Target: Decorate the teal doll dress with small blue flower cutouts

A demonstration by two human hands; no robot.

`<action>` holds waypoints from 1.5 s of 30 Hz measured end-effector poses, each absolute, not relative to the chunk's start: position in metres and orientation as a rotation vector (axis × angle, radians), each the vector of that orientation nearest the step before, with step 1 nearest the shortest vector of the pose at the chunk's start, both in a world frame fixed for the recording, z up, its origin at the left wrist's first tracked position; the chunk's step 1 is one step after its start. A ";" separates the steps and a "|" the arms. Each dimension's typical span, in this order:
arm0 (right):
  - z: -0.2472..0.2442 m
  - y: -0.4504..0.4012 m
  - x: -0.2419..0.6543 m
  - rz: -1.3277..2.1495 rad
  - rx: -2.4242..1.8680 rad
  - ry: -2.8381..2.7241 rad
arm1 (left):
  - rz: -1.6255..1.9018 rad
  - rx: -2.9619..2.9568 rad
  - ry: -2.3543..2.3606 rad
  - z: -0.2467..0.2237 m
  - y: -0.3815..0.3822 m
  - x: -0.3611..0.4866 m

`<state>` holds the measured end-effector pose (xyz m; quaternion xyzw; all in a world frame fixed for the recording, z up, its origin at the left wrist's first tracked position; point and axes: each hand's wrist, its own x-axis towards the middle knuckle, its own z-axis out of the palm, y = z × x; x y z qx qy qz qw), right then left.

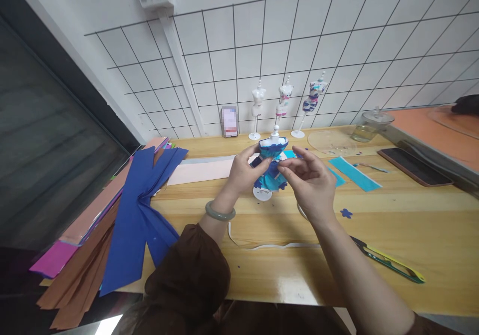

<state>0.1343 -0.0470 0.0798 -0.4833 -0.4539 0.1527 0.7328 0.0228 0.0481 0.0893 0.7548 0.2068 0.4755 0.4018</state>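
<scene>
In the middle of the table stands a miniature dress form wearing a dress of light-blue and dark-blue crepe paper, with dark-blue flower shapes near its hem. My left hand grips the form around its waist, thumb across the front. The fingers of my right hand pinch a bit of dark-blue paper at the dress's waist, its other fingers curled loosely. Below the skirt, part of the form's round white base shows. My fingers hide part of the bodice and waist.
Folded blue crepe paper lies left over other coloured sheets. Green-and-yellow scissors, light-blue strips, a paper flower and a dark phone are at right. Several dress forms and a propped phone stand by the wall.
</scene>
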 end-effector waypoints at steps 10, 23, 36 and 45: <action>0.088 -0.037 0.136 0.315 -1.127 -0.984 | 1.212 1.906 0.495 0.087 0.051 0.024; 0.079 -0.024 0.135 0.242 -1.069 -0.953 | 1.202 1.915 0.511 0.087 0.051 0.023; 0.077 -0.018 0.143 0.234 -1.033 -0.996 | 1.154 1.911 0.473 0.088 0.052 0.022; 0.074 -0.017 0.148 0.325 -1.003 -1.037 | 1.156 1.918 0.463 0.089 0.053 0.021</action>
